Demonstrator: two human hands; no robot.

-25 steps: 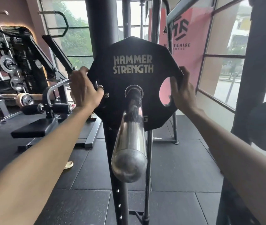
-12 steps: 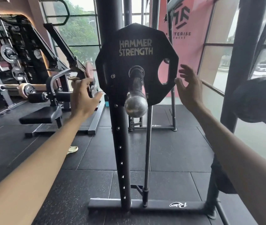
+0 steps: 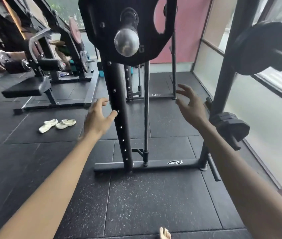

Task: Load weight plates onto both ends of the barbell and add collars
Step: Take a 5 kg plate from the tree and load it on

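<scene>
The weight plate (image 3: 128, 28) sits on the barbell sleeve (image 3: 126, 42), while left hand (image 3: 97, 118) and right hand (image 3: 191, 105) hang below, fingers loose, grasping nothing.

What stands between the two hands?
Head view: between left hand and right hand stand the black rack upright and a thin steel rod.

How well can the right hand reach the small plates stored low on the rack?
Probably yes: the right hand is open and empty, and the small plates sit close beside it with nothing between.
</scene>
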